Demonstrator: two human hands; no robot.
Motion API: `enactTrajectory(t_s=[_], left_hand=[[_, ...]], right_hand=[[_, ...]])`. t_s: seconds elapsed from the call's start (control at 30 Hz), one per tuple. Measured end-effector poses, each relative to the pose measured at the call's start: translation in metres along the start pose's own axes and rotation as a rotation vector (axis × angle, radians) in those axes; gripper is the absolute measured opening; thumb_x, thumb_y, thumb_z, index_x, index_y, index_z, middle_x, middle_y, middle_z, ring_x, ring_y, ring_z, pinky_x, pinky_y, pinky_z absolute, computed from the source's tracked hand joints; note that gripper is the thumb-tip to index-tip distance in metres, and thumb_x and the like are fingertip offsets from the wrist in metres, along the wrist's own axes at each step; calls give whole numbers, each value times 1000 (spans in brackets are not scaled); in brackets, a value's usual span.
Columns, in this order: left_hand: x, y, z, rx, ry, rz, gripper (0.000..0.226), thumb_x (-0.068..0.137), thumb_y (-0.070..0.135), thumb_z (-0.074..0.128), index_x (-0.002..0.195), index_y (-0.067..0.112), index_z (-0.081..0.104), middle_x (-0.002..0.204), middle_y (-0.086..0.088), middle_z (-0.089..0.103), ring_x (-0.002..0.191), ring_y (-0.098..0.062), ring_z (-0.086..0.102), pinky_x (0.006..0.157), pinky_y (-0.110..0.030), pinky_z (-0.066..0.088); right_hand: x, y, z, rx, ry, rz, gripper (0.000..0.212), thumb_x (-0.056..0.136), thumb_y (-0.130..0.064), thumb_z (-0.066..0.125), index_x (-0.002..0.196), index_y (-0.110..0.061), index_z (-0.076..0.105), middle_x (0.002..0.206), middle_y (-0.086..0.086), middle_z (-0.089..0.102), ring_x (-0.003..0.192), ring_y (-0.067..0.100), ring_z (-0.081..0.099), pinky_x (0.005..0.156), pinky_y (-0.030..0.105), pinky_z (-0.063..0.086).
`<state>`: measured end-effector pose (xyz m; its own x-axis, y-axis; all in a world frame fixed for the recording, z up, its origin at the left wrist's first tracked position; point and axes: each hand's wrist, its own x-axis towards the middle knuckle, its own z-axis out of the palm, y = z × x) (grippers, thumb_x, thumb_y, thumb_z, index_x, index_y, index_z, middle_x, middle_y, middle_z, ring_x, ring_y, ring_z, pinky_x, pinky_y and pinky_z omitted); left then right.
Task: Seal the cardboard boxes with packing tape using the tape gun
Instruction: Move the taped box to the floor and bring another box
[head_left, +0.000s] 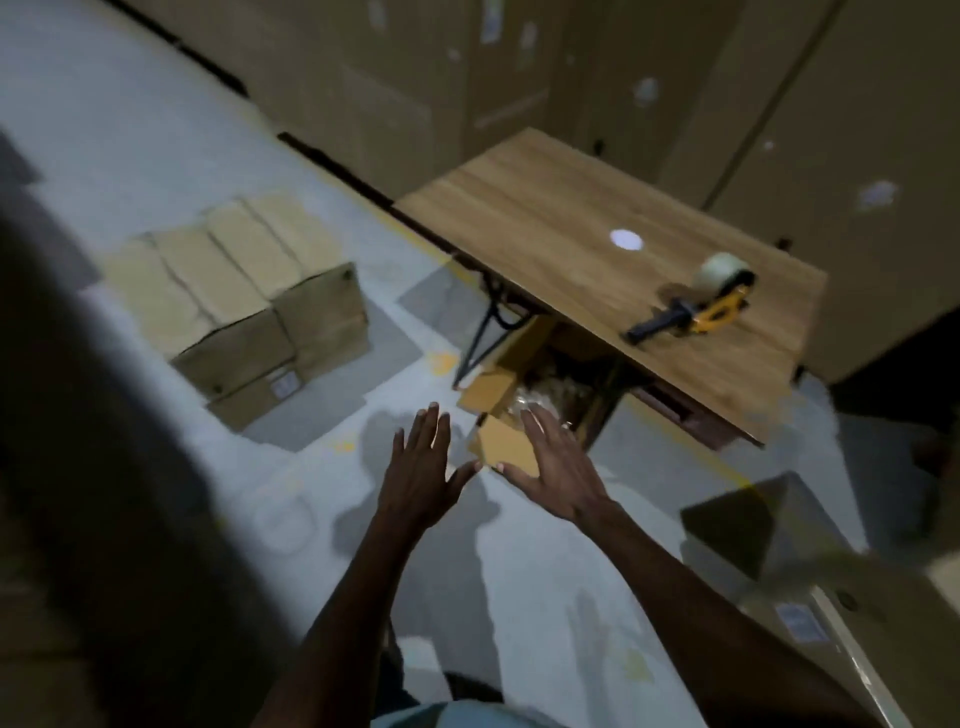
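An open cardboard box (506, 447) stands on the floor, partly under the wooden table (545, 228), with its flaps up and clear plastic inside. My left hand (423, 467) is spread open just left of the near flap. My right hand (558, 462) is spread open over the flap's right side; whether it touches is unclear. A yellow and black tape gun (696, 309) with a roll of clear tape lies on the table's right end, away from both hands.
A stack of closed cardboard boxes (249, 306) sits on the grey floor at the left. Another box (810, 587) is at the lower right. Tall cartons (779, 104) line the wall behind the table. A dark blurred shape fills the left edge.
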<state>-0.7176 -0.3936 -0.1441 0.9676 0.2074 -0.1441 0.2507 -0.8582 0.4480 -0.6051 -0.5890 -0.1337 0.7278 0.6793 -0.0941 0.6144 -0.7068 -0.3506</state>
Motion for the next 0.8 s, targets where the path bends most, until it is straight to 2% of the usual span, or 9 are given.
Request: enactTrajectory(t_s=[0.17,0.2,0.3,0.4,0.5,0.6,0.67,0.8], left_hand=[[9,-111,-54,46,52,-141,103,94,77,7,147,-4,43,156,-22,37,143,-40,38,111,-60,34],[15,-128,-69,35,46,-168,104,93,77,5,148,-4,41,158,-22,34,146,-38,35,113,-59,32],[40,-170,-109,6,79,-236,115,81,84,-8,158,2,20,167,-15,13,155,-29,9,123,-50,11],[82,-209,-134,34,112,-328,95,91,74,8,161,9,7,169,-9,-2,156,-23,-4,124,-45,1],[129,-249,-156,43,114,-418,86,99,67,21,161,9,6,169,-7,-4,156,-23,-5,124,-46,1],[174,-282,-179,0,133,-488,84,101,65,25,161,8,8,169,-11,-2,156,-27,-2,124,-44,-1],[201,-305,-194,-35,140,-557,80,103,59,30,161,8,8,169,-11,-3,156,-25,-4,124,-44,-3],[245,-356,-225,-80,205,-682,83,101,62,31,161,9,9,169,-10,-3,156,-24,-3,125,-47,1]], right_hand=[[112,-94,29,44,-81,-117,86,96,-61,52,160,-12,21,168,5,16,156,20,8,124,47,17],[134,-111,32,45,-88,-138,88,96,-64,50,160,-13,20,169,4,16,156,19,7,124,47,16],[196,-149,36,45,-119,-203,91,96,-69,42,161,-13,15,169,5,11,156,20,5,125,45,12],[262,-173,40,68,-139,-233,90,97,-65,48,161,-13,12,170,5,7,157,20,4,125,42,8],[338,-184,46,75,-152,-256,92,95,-68,47,162,-16,11,170,2,6,157,18,5,124,41,9],[419,-196,49,98,-225,-288,94,94,-69,48,162,-16,11,170,4,5,157,20,6,125,45,10],[467,-209,48,120,-257,-309,91,95,-63,54,161,-14,16,170,7,10,156,25,12,123,46,16],[554,-249,51,79,-326,-386,89,95,-61,55,161,-15,18,169,10,11,155,29,14,123,49,20]])
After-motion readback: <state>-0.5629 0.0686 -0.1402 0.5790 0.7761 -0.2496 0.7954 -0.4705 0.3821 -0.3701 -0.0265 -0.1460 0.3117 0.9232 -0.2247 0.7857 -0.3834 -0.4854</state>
